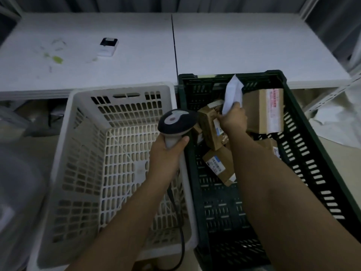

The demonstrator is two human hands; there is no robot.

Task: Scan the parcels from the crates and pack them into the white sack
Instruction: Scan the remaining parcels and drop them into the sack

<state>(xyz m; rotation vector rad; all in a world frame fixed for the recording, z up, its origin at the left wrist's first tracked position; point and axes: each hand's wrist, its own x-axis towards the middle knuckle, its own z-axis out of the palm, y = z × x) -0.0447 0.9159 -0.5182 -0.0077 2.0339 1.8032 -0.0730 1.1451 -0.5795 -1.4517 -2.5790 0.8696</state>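
My left hand (pixel 168 153) grips the handle of a barcode scanner (pixel 176 121), held over the gap between the two crates. My right hand (pixel 233 117) reaches into the dark green crate (pixel 304 145) and holds a white soft parcel (pixel 232 93) upright by its lower end. Several brown cardboard parcels lie in the far half of that crate: a large one (pixel 263 110) at the right, one (pixel 210 128) beside my hand, and one (pixel 219 165) nearer me. The white crate (pixel 78 153) at the left holds no parcels. Pale sack fabric (pixel 340 124) lies to the right.
A white table (pixel 244 45) runs across behind the crates, with a small black-and-white device (pixel 108 46) and green scraps (pixel 56 59) on its left half. The scanner's cable (pixel 181 249) hangs down over the white crate. A metal shelf post (pixel 332 94) stands at the right.
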